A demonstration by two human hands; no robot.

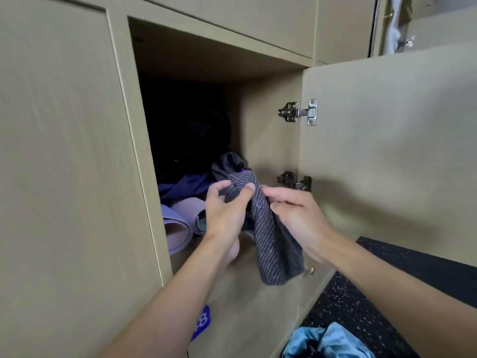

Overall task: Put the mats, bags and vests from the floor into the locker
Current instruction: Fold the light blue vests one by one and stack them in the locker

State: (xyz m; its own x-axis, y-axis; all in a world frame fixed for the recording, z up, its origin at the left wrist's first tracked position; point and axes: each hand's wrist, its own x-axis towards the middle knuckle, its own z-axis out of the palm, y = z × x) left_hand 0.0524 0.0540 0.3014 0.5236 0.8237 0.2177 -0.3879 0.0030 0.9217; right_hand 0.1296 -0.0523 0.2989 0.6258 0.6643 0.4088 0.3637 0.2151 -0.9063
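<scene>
Grey striped cloth [273, 241], one: I am pinching its upper end in my left hand [224, 215] and gripping its right edge in my right hand [296, 215], its long axis hanging downward just before the locker [263, 125] mouth, rolled mats [178, 228] lying inside, far-left.

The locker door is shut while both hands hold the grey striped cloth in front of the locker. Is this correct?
Not quite. In the head view the locker door stands open, swung to the right; the left hand and the right hand do hold the grey striped cloth in front of the locker.
</scene>
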